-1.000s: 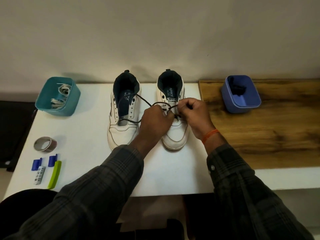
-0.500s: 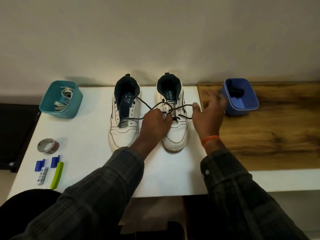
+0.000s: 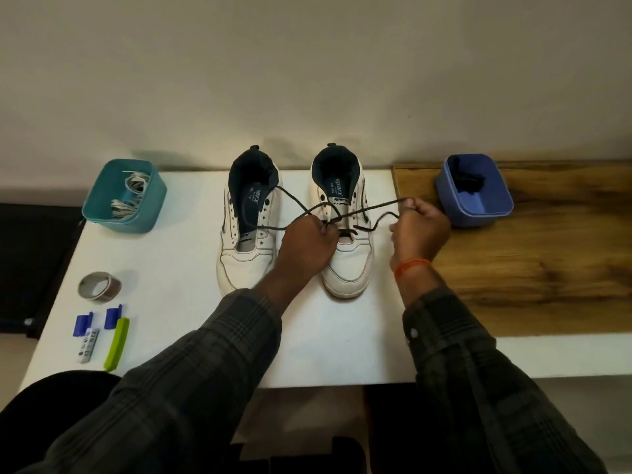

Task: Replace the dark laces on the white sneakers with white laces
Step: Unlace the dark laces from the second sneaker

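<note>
Right white leather sneaker (image 3: 347,258) on white desk (image 3: 178,268). Left hand (image 3: 306,246) fingers pinch thin dark cord lace (image 3: 371,208) over its eyelets; right hand (image 3: 420,230) fingers pinch lace end just right of sneaker.

dim, warm indoor light, wide-angle view

soft light falls from above and in front; the wall (image 3: 307,63) is evenly grey-beige and darkens toward the corners. the sneakers (image 3: 294,217) and the teal bin (image 3: 124,196) cast faint, diffuse shadows on the wall behind them. the white table (image 3: 178,268) is the brightest area, without glare. the sleeves (image 3: 205,388) and bottom edge sink into near black. straight edges bow toward the frame's sides. focus is soft overall, with slight blur on the right hand (image 3: 419,230).
</note>
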